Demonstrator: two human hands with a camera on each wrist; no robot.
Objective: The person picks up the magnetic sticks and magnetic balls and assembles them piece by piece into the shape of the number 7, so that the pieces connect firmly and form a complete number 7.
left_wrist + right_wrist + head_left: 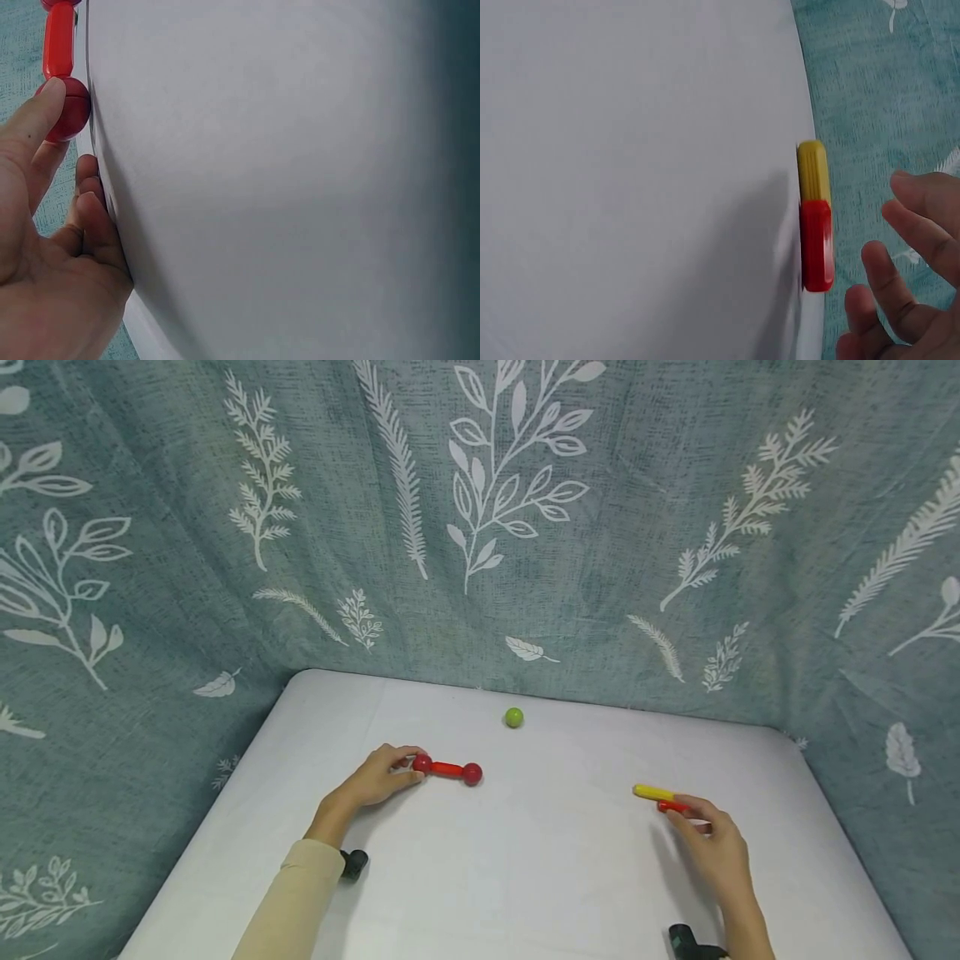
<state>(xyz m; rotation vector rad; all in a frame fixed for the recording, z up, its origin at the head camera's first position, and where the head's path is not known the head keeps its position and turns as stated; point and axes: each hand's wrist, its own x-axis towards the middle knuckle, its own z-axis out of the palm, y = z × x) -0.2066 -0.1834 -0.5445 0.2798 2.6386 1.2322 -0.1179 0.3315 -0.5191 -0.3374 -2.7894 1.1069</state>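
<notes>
My left hand (378, 777) pinches the red ball (71, 112) at the near end of a dumbbell-shaped piece. A bright red stick (447, 769) joins that ball to a second red ball (472, 774) on the piece's far end. In the left wrist view, my thumb lies on the ball and the other fingers are behind and below. On the right, my right hand (716, 847) hovers by a yellow stick (813, 171) and a red stick (817, 246), which lie side by side. Its fingers are spread and loosely bent, apart from both sticks in the right wrist view.
A small green ball (513, 717) sits near the back edge of the white-covered table (525, 860). Grey-green leaf-patterned cloth (420, 635) hangs behind and along the sides. Dark wrist devices (354, 865) show below each hand.
</notes>
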